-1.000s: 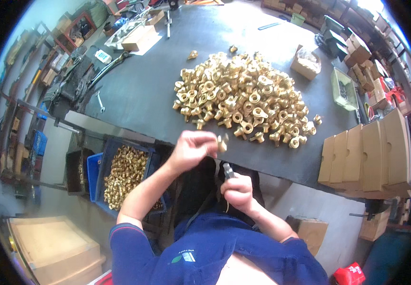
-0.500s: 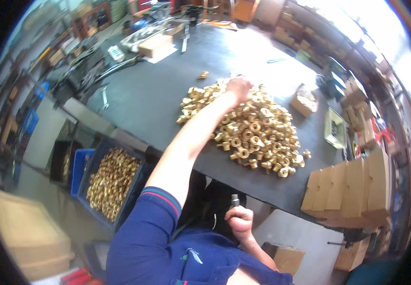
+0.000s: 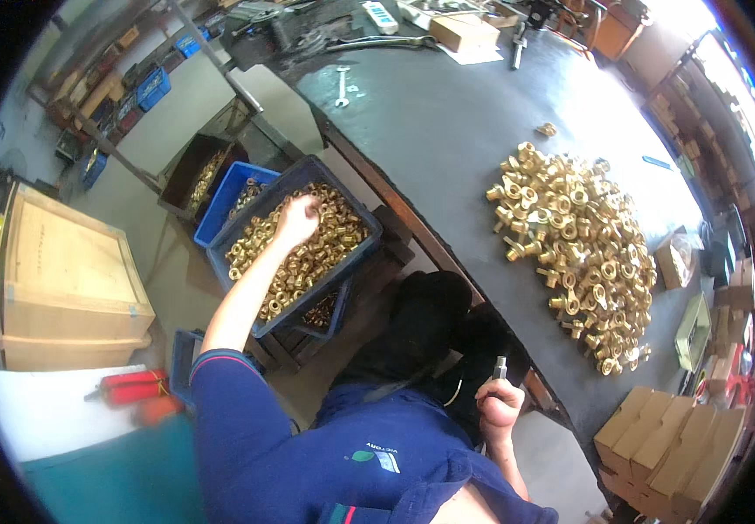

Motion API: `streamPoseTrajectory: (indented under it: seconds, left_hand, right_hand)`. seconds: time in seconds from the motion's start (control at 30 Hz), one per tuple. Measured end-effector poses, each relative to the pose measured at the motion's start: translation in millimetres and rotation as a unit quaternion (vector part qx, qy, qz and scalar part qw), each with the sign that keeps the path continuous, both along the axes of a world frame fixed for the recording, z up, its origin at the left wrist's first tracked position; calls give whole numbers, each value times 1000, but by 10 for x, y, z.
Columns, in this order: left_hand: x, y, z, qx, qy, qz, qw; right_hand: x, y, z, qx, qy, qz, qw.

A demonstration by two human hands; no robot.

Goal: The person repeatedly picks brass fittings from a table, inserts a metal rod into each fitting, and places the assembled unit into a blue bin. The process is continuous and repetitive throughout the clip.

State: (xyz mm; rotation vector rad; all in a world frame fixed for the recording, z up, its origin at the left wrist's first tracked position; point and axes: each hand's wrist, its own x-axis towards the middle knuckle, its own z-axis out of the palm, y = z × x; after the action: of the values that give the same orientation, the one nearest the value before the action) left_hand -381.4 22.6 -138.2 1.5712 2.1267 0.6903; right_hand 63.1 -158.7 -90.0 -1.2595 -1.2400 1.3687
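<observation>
My left hand (image 3: 297, 220) is over a dark blue plastic crate (image 3: 365, 220) filled with small brass nuts (image 3: 286, 281). Its fingers are curled down among them, and whatever they grip is hidden. Low in front of my body, my right hand (image 3: 500, 407) is wrapped round a short steel cylindrical tool (image 3: 501, 368), whose narrower end points up. On the dark workbench to my right lies a heap of brass fittings (image 3: 583, 249), with one loose fitting (image 3: 547, 129) beyond it.
A blue bin (image 3: 223, 197) and a dark bin (image 3: 192, 183) of small parts adjoin the crate. Cardboard boxes (image 3: 665, 441) stand at the bench's near right, a wooden box (image 3: 72, 275) far left. A wrench (image 3: 342, 86) lies on the dark workbench (image 3: 421, 148).
My left hand has left the heap of fittings and swung left into the crate of nuts. My view has turned left too. My right hand still grips the steel tool.
</observation>
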Motion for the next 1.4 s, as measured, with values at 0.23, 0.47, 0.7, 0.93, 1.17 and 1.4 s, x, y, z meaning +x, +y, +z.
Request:
streamPoseTrajectory:
  seconds: [0.23, 0.47, 0.7, 0.93, 1.17, 1.4]
  left_hand:
    - [-91, -85, -910, -127, 101, 0, 987]
    - [-74, 131, -1285, -95, 344, -248, 901]
    - [49, 103, -605, -139, 167, -114, 969]
    - [968, -534, 330, -159, -549, -178, 801]
    - [1892, -882, 750, -232, -533, -251, 774]
    - [2165, -832, 725, -259, -524, -274, 764]
  right_hand:
    - [-300, 121, 156, 11, 0, 53, 999]
    - [-337, 88, 207, -1, -45, 49, 998]
    - [-309, 28, 197, -16, -52, 60, 997]
    - [-569, 415, 322, 53, -141, 298, 942]
    - [-489, 359, 326, 50, -159, 265, 950]
    - [-311, 265, 213, 127, -235, 209, 941]
